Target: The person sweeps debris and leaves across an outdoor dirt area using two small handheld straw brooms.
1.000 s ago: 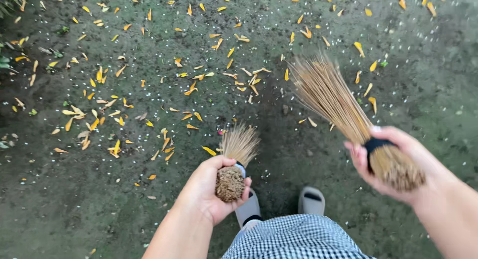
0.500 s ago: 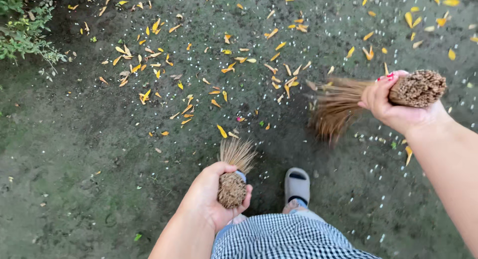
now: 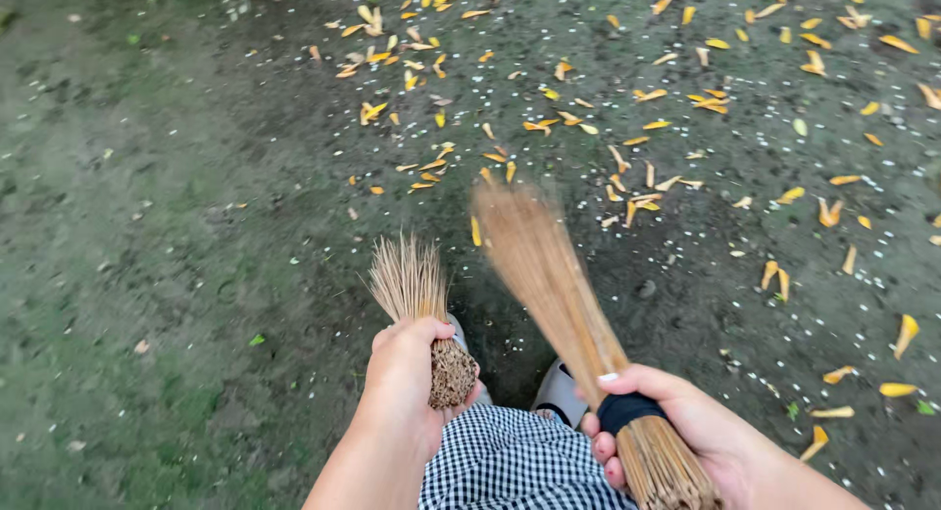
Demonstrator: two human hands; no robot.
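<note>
Currently left hand point(image 3: 410, 373) is clamped round a short stick broom point(image 3: 423, 309), right hand point(image 3: 676, 427) round a longer stick broom point(image 3: 569, 304) at its black band point(image 3: 625, 410). Both long axes run up-frame, away from the checked shorts point(image 3: 515, 466); yellow leaves point(image 3: 627, 167) lie beyond the bristle tips, nearest the longer broom.

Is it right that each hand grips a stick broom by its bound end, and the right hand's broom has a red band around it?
Not quite. In the head view the band on the right hand's long stick broom is black, not red. The rest holds: the left hand grips a shorter stick broom by its bound end too.
</note>
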